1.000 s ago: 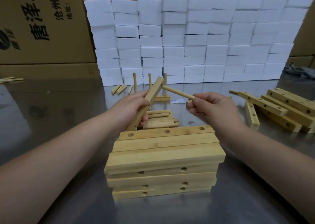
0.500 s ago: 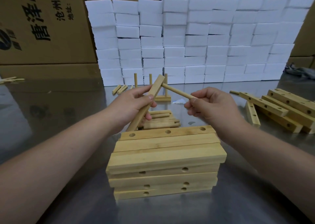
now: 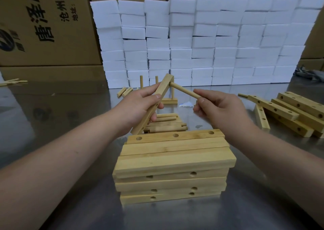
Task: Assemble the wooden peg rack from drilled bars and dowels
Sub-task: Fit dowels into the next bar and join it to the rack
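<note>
Here's the drilled bar [image 3: 163, 89], tilted up off the table and held aslant in the left hand [image 3: 140, 105]; thumb on the near face, fingers curled round the far side, gripping it about mid-length. The dowel [image 3: 184, 90] has its far tip at the hole near the bar's upper end; whether it is seated in the hole I cannot tell; its near end is pinched between thumb and fingertips of the right hand [image 3: 220, 109], the other fingers curled under.

Just below the left hand lies a heap of loose dowels [image 3: 168, 127]; nearer the body than both hands, a stack of bars [image 3: 175, 158], holes showing on top and along the front edges. Beyond the left hand's knuckles stands a small rack [image 3: 170, 101] with pegs upright; a few short pegs [image 3: 124, 91] lie just past that hand's fingertips. Out past the right hand, a loose pile of drilled bars [image 3: 287, 110] leans across itself.

All of it sits on a shiny metal table [image 3: 61, 107]; far beyond both hands, a wall of white foam blocks [image 3: 201, 42]; behind that, printed cardboard boxes [image 3: 49, 28].
</note>
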{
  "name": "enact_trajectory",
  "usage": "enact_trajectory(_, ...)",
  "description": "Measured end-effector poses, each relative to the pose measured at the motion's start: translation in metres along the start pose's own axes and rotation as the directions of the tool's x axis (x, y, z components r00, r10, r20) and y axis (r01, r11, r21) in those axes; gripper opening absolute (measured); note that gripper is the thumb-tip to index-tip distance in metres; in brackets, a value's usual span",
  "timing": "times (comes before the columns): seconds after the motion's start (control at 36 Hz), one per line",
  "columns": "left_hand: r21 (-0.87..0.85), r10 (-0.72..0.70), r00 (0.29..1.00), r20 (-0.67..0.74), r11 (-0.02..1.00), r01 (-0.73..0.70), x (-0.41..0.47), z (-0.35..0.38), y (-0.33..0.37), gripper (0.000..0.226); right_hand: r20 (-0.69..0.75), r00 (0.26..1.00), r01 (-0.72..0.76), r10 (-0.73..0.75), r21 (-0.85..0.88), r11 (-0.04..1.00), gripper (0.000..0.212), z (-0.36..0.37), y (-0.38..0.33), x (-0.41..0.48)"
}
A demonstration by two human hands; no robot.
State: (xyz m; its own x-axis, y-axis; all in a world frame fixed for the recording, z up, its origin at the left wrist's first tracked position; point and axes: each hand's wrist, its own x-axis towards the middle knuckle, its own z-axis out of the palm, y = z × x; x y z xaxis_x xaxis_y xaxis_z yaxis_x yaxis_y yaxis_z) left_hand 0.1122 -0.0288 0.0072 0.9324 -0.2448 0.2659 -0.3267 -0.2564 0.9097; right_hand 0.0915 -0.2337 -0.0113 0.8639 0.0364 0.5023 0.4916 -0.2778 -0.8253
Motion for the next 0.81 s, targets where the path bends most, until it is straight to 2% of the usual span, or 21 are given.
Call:
enact_trajectory(0.28, 0.013, -0.005, 1.0, 0.016, 1.0, 0.005, 0.0, 0.001, 0.0, 0.035, 0.009, 1.0, -0.004, 0.004, 0.004, 1.0, 0.031, -0.003, -0.003, 0.0)
enact_trajectory(0.5, -0.004, -0.011, 0.999, 0.051, 1.0, 0.011, -0.002, 0.002, 0.005, 0.034, 0.019, 0.998, 0.053, -0.052, -0.067, 0.996, 0.028, -0.004, -0.002, -0.001)
enact_trajectory(0.67, 0.057, 0.022, 0.996, 0.09, 0.998, -0.028, -0.005, 0.002, 0.012, 0.036, 0.041, 0.991, 0.136, -0.13, -0.245, 0.96, 0.024, -0.006, 0.001, -0.001)
enact_trajectory(0.81, 0.107, 0.031, 0.995, 0.098, 0.993, -0.042, -0.006, 0.003, 0.014, 0.037, 0.106, 0.959, 0.281, -0.264, -0.493, 0.824, 0.018, -0.007, 0.001, -0.003)
